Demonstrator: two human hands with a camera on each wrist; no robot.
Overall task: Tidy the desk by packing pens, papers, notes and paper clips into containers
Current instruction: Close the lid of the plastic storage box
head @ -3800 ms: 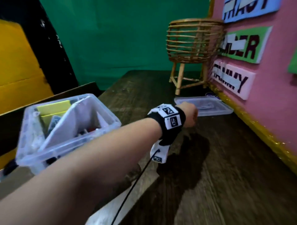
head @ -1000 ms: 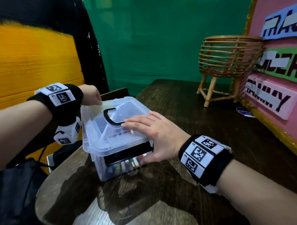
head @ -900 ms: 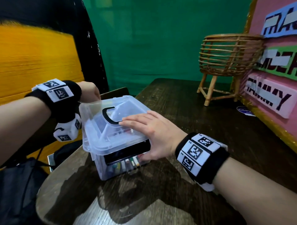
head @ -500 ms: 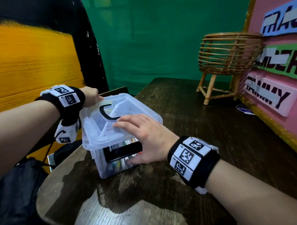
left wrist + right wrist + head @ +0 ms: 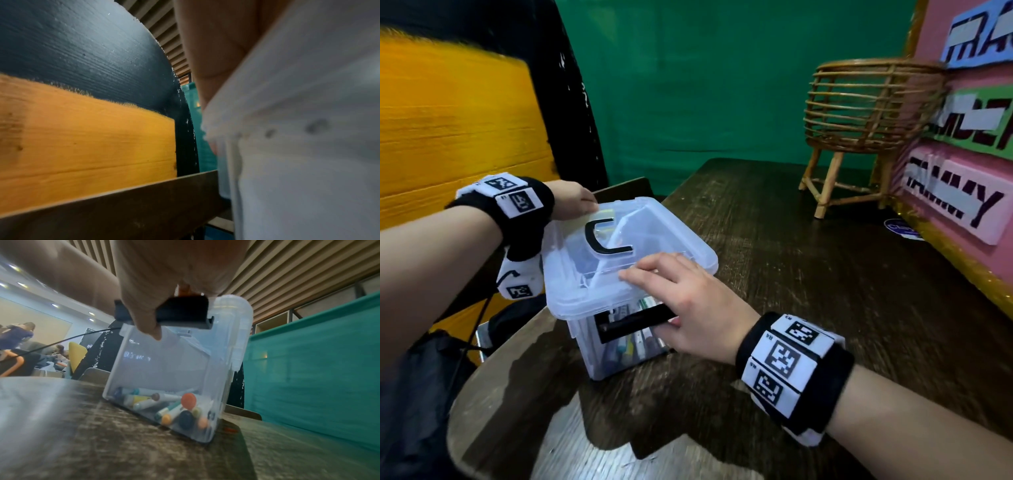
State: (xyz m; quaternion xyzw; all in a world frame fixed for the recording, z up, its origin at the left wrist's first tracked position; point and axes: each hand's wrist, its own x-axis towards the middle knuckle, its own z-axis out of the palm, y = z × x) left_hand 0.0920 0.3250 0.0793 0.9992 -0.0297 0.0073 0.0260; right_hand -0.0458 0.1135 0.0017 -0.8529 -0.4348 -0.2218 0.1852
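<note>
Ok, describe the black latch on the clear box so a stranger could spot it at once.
On the dark wooden desk, near its rounded left end, stands a clear plastic box with its lid on. The black latch is the flat bar on the side wall facing the person, just under the lid's rim, beneath the right hand. Unlike the curved black handle on top, it is straight.

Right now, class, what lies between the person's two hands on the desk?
In the head view, the clear lidded box of pens sits between the left hand, at its far edge, and the right hand, at its near latch.
</note>
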